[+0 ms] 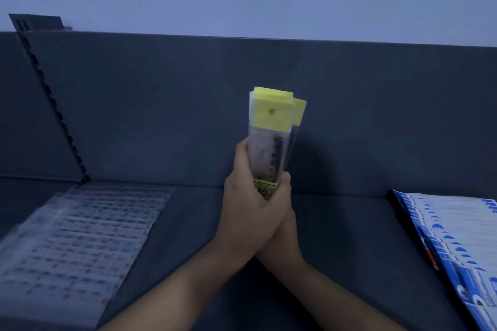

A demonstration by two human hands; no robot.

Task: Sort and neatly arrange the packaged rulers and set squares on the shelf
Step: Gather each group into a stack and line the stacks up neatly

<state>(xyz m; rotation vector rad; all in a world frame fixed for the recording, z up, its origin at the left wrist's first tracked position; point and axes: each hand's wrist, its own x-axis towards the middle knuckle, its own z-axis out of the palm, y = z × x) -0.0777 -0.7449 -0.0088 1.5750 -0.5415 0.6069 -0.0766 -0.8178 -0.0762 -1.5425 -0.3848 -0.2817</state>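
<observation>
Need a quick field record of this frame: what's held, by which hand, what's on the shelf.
held: yellow-header ruler packs, upright bundle
left hand: grips bundle's lower end
right hand: under left hand, fingers hidden
shelf left: clear ruler packs, lying flat
shelf right: blue-and-white packs, overlapping row

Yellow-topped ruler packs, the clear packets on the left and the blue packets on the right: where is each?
Yellow-topped ruler packs (pixel 271 115): head view, on the front pack's yellow header card.
Clear packets (pixel 80 236): head view, middle of the top sleeve.
Blue packets (pixel 462 228): head view, white face of the topmost packet.
</observation>
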